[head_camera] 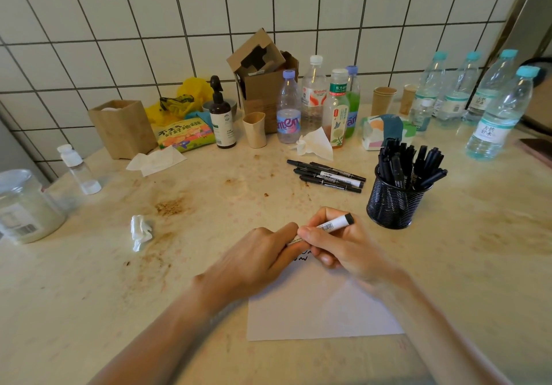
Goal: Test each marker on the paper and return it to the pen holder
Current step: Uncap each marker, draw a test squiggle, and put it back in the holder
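- Head view: white-barrelled, black-capped marker [334,223] pinched by right hand [337,250] and left hand [263,259], hands together.
- Above white paper sheet [322,310]; black mesh pen holder [394,202] near, to the right.

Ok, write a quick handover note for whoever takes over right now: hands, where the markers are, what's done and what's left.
Both hands hold one marker above the paper: right hand grips the barrel, left hand grips its near end, which is hidden by the fingers.
The paper shows a few black test squiggles.
Pen holder, to the right, is full of markers.
Four loose markers lie on the counter behind the paper.
Left: finish this marker, put it in the holder; the loose ones' status is unclear.
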